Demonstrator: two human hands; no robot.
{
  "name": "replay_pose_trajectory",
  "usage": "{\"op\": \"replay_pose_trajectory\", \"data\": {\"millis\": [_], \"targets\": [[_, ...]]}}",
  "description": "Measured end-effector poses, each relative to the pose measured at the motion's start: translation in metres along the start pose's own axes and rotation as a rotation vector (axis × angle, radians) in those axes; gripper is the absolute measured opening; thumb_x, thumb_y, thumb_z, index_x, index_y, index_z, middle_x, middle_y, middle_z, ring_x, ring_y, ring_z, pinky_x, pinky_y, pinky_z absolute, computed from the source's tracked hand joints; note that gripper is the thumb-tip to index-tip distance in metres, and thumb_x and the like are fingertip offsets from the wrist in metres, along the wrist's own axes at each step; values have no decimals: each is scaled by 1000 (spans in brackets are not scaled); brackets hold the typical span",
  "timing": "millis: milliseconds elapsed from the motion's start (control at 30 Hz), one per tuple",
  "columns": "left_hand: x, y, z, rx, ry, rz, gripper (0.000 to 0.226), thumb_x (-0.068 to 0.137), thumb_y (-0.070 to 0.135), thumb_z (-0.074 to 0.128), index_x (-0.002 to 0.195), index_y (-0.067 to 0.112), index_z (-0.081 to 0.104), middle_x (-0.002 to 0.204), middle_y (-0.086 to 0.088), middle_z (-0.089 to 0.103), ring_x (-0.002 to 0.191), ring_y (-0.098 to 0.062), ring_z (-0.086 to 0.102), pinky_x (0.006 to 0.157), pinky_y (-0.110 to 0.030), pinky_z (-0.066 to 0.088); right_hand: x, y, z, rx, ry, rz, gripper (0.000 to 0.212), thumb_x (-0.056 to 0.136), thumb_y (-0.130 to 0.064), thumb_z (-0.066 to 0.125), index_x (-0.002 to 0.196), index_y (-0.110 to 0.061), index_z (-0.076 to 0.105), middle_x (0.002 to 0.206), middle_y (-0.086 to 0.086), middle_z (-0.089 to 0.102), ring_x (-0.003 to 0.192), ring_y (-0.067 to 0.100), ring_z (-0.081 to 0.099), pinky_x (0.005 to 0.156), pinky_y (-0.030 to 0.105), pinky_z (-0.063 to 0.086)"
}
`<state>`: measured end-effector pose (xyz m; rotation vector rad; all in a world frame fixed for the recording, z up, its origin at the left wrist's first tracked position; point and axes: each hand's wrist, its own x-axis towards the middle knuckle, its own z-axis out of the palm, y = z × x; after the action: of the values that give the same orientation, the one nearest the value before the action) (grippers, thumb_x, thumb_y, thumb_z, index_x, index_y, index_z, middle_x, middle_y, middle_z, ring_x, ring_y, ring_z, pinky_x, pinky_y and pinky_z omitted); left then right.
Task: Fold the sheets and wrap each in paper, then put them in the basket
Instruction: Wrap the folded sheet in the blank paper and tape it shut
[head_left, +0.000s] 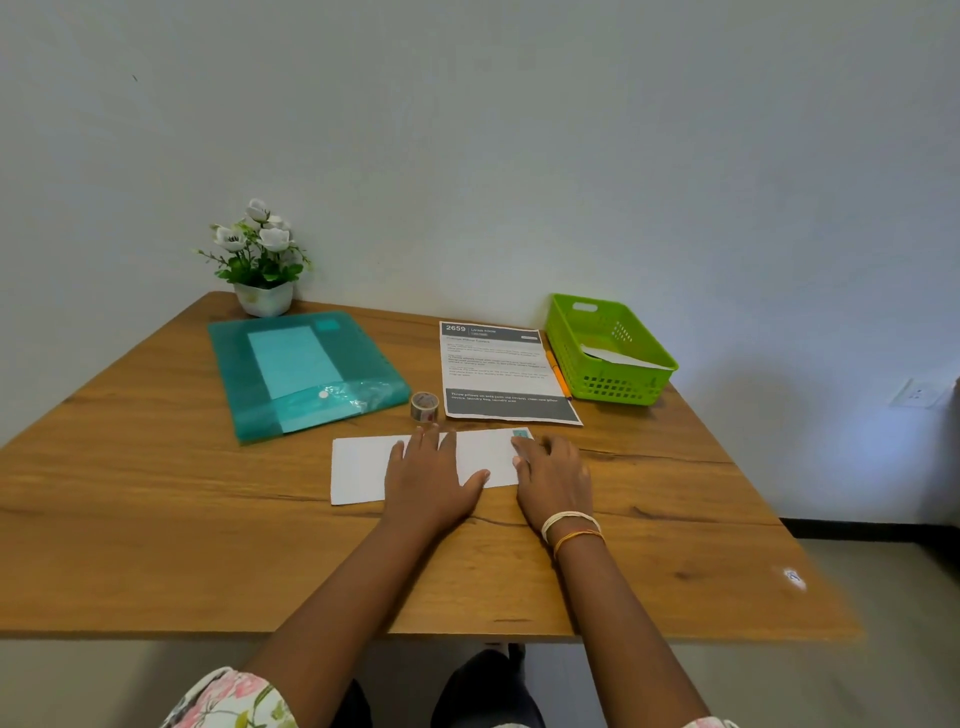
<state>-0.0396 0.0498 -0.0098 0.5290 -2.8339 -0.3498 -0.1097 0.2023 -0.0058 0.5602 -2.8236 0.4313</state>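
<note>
Forearms: two bare arms reach from the bottom edge over the near side of the wooden table (156, 519); bangles circle the right wrist.
Left hand (431, 475): lies palm down on the white packet (363, 467), fingers straight and spread, gripping nothing, seemingly pressing it flat.
Right hand (553, 475): rests at the packet's right end, fingers loosely bent over the edge beside a small teal sticker (520, 434); whether they pinch the paper or only press it cannot be told.
White packet: long folded rectangle lying flat on the table near its middle, just in front of the tape roll (424, 406).
Green basket (609, 349): stands at the far right of the table, well apart from the packet; something white already lies inside it.
Other items: teal folder (306, 371) at the left, flower pot (264, 297) behind it, printed sheet (506, 371) with an orange pencil (558, 374) along its right edge, next to the basket.
Step in hand: judged to be the closing of one wrap, with the flap at the right end being smoothed or sealed.
Next move: probably calls for a firm hold on the packet so the wrap does not spring open, then a lift across to the right and a drop into the basket.
</note>
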Motion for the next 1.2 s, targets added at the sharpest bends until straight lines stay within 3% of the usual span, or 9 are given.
{"op": "replay_pose_trajectory", "data": {"millis": [167,333,600,700,800,933,1033,1100,1200], "targets": [[5,2,-18,22,-17,5,82,74,74,57,137,22,46,144,-4,46,128,-23,43,103,-41,40,-1,-2,1,28,31,52,38,98,-37,42,135,-35,50,125,4,50,115,20,44,92,36,46],[15,10,-32,86,-68,-7,88,64,77,67,129,20,50,136,-9,52,122,-28,48,96,-38,42,-1,0,-1,94,54,89,37,97,-36,45,132,-29,55,124,5,52,116,22,45,92,37,45],[22,25,-36,165,-236,-147,107,52,86,66,131,17,42,128,-10,56,118,-29,52,91,-37,42,0,2,-2,189,83,103,31,96,-27,49,124,-28,63,120,4,55,114,20,46,92,37,46],[17,27,-35,92,-251,-163,98,52,86,66,122,20,47,119,-5,61,110,-24,58,84,-35,45,0,3,-1,200,85,107,32,97,-26,48,124,-27,63,120,4,55,114,20,46,92,37,46],[16,24,-35,-39,-252,-135,78,64,75,69,116,19,55,114,-3,64,105,-22,60,79,-33,51,2,3,0,211,93,115,32,97,-27,48,125,-25,63,119,6,55,113,22,46,92,37,46],[24,16,-44,-399,-334,-154,48,86,43,67,121,11,62,115,-8,66,99,-21,63,70,-27,49,3,5,-1,260,102,118,35,97,-30,46,129,-22,58,120,9,57,113,25,48,91,36,44],[21,13,-49,-694,-356,-187,21,88,28,68,97,9,69,101,-11,70,82,-20,63,65,-27,47,3,5,-5,381,96,136,41,97,-32,48,136,-19,52,130,11,55,120,27,47,98,35,41],[19,17,-51,-835,-315,-275,16,89,22,68,93,6,68,99,-14,69,81,-22,63,71,-31,50,2,5,-10,517,108,183,49,95,-33,51,142,-18,44,139,10,49,127,27,45,103,37,40],[24,29,-56,-1157,-224,-497,27,92,11,64,116,-1,60,116,-17,65,100,-28,64,86,-35,52,-1,5,-19,801,67,292,59,93,-35,58,145,-15,38,142,6,48,124,21,49,104,37,41]]}}
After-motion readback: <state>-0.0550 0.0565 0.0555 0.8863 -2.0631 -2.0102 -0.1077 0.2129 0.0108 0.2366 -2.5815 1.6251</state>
